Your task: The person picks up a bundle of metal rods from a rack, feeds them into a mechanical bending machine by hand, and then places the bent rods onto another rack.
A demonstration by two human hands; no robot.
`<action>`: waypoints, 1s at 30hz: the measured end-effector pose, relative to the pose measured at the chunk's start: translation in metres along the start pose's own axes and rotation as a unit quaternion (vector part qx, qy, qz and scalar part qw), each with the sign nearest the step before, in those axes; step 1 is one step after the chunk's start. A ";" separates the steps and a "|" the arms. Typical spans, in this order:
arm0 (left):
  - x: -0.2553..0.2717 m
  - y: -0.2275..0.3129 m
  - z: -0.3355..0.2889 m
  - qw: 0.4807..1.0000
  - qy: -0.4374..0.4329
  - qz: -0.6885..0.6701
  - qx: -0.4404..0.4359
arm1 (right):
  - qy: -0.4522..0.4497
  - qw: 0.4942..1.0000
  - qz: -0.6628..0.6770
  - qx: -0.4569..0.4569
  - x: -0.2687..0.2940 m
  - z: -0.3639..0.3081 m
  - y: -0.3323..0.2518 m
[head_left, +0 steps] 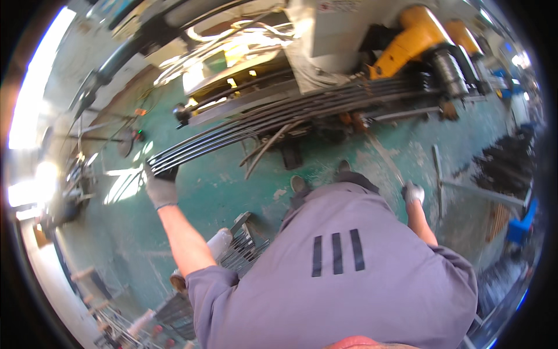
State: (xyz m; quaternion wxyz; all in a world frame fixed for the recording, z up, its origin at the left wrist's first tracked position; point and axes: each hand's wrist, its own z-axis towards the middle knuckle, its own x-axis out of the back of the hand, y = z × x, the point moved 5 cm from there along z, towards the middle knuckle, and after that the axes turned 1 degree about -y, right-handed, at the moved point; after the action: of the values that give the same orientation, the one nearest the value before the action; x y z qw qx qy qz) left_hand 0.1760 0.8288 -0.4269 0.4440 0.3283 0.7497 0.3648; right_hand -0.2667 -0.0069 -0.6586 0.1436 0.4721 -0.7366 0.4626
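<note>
Several long, dark metal rods run side by side from the left toward the machine at the upper right. My left hand, in a pale work glove with a dark palm, is closed around their left ends. My left arm is stretched out to reach them. Low at my right side is my right hand, also gloved, with its fingers curled. A thin, pale strip slants across the floor up to that hand; whether the fingers grip it I cannot tell.
Yellow machine parts stand at the upper right. Behind the rods is a machine bed with pale hoses and cables. A metal frame and a dark heap lie to my right. Metal racks stand behind my left arm.
</note>
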 end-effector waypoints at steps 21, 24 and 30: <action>-0.135 -0.297 -0.120 0.963 0.128 -0.190 0.144 | -0.294 0.868 -0.349 0.198 -0.159 0.205 -0.202; -0.226 -0.358 -0.161 0.955 0.188 -0.033 0.226 | -0.341 0.861 -0.309 0.217 -0.197 0.201 -0.251; -0.262 -0.365 -0.214 0.970 0.113 0.144 0.157 | -0.389 0.834 -0.283 0.271 -0.212 0.168 -0.282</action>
State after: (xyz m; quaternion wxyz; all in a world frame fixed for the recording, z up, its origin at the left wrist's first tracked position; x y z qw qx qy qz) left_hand 0.0231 0.3710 -0.5488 0.2419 0.4547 0.7881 0.3371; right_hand 0.1132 -0.0607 -0.7313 -0.1643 0.8209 -0.4109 0.3610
